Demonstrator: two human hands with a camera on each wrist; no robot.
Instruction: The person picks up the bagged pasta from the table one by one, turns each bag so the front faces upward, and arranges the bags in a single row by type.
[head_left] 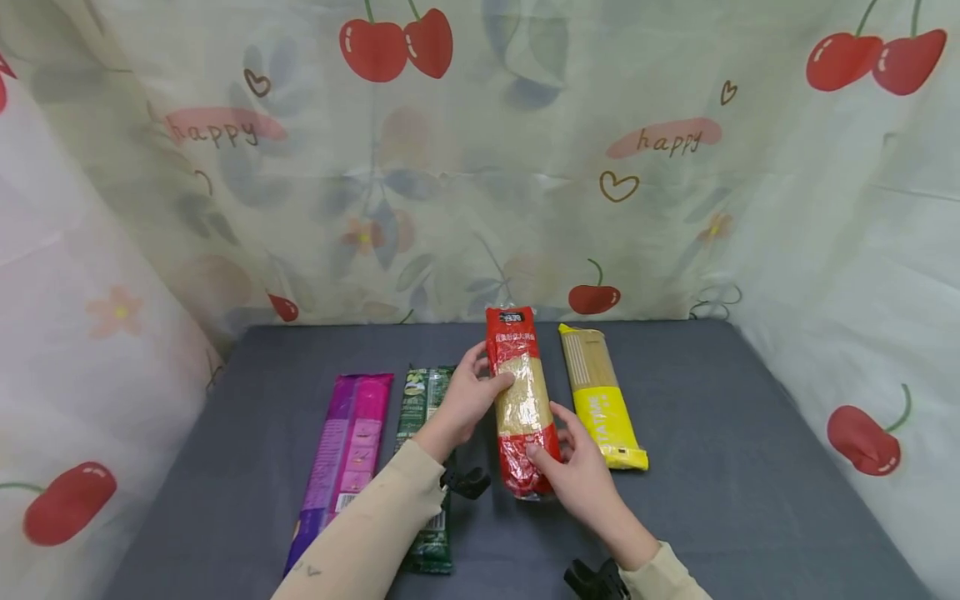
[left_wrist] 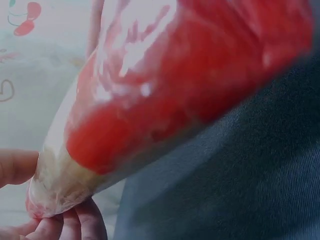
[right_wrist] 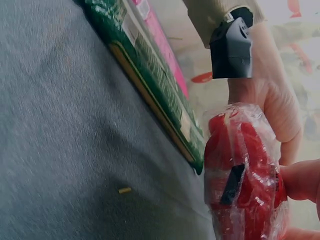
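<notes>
Both hands hold a red pack of spaghetti [head_left: 522,404] with a clear window showing pale yellow strands. It stands tilted above the dark cloth, its top end away from the body. My left hand [head_left: 467,398] grips the left edge around mid-length, thumb over the window. Lower down, my right hand [head_left: 579,467] holds the right edge, thumb across the red bottom part. Close up in the left wrist view, the pack [left_wrist: 190,65] shows shiny wrapping with fingers behind it. The right wrist view shows its crinkled bottom end [right_wrist: 245,165] raised off the cloth.
A purple and pink pack [head_left: 352,442] and a dark green pack [head_left: 415,408] lie left, partly behind the left arm. Rightward lies a yellow pasta pack [head_left: 609,417]. A tiny yellow piece [right_wrist: 124,190] sits on the grey cloth [head_left: 720,467]. Printed curtains [head_left: 480,150] surround the table.
</notes>
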